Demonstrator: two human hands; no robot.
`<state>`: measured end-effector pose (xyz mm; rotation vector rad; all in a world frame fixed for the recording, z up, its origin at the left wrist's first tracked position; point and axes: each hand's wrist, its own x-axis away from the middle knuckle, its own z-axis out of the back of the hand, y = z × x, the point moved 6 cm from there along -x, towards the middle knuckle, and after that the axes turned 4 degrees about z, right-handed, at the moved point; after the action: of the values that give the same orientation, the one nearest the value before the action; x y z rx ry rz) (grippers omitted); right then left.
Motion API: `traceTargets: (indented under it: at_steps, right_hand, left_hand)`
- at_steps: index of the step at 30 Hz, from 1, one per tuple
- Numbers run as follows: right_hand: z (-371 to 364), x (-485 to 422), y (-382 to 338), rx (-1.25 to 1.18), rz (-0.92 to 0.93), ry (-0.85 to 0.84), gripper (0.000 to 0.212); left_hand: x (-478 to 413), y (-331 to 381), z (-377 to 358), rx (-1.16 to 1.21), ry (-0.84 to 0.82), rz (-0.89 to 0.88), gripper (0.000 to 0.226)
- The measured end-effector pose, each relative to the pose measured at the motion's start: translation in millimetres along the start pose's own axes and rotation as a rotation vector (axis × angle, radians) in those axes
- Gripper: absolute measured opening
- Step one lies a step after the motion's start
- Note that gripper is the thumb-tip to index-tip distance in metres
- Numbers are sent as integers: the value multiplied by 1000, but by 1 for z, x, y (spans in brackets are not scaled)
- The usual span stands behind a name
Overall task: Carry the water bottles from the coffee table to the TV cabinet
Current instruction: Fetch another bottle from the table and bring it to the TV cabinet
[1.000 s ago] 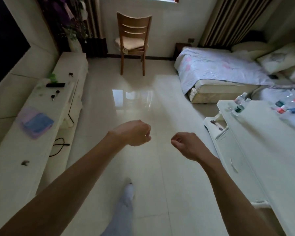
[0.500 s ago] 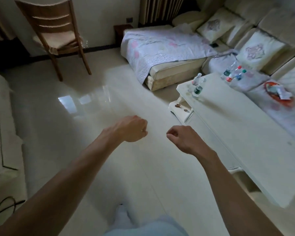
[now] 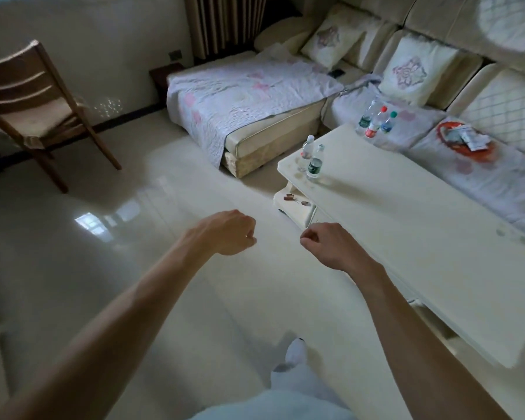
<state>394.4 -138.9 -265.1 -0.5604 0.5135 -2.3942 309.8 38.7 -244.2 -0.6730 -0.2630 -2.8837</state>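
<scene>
The long white coffee table [image 3: 422, 225] runs along the right. Two clear water bottles stand near its far left corner: one with a dark green label [image 3: 315, 162] and a smaller one [image 3: 306, 153] behind it. Three more bottles [image 3: 375, 120] with red, green and white caps stand together at the table's far edge by the sofa. My left hand [image 3: 229, 233] and my right hand [image 3: 323, 245] are held out over the floor as loose fists, both holding nothing, well short of the bottles. The TV cabinet is out of view.
A cream sofa [image 3: 437, 65] with cushions lies beyond the table, a quilt-covered chaise [image 3: 243, 95] to its left. A wooden chair [image 3: 34, 107] stands at the far left. Glossy tiled floor [image 3: 134, 237] stretches between. My socked foot [image 3: 296, 354] is below.
The view has swung right, away from the TV cabinet, and the coffee table and bottles are now closer. Both fists have stayed in front of me.
</scene>
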Motion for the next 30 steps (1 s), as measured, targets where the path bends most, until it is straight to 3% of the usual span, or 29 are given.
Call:
traceTargets:
  at_steps: [9, 12, 22, 30]
  right_hand:
    - [97, -91, 75, 11, 44, 20, 23]
    - [104, -114, 92, -10, 39, 3, 23]
    - [115, -215, 121, -11, -8, -53, 21]
    - [150, -328, 135, 87, -122, -55, 19]
  left_hand:
    - [-112, 67, 69, 37, 77, 8, 25]
    - [-140, 79, 72, 36, 13, 6, 26]
    - [-254, 46, 95, 34, -48, -7, 27]
    - [-383, 8, 149, 88, -16, -145, 28]
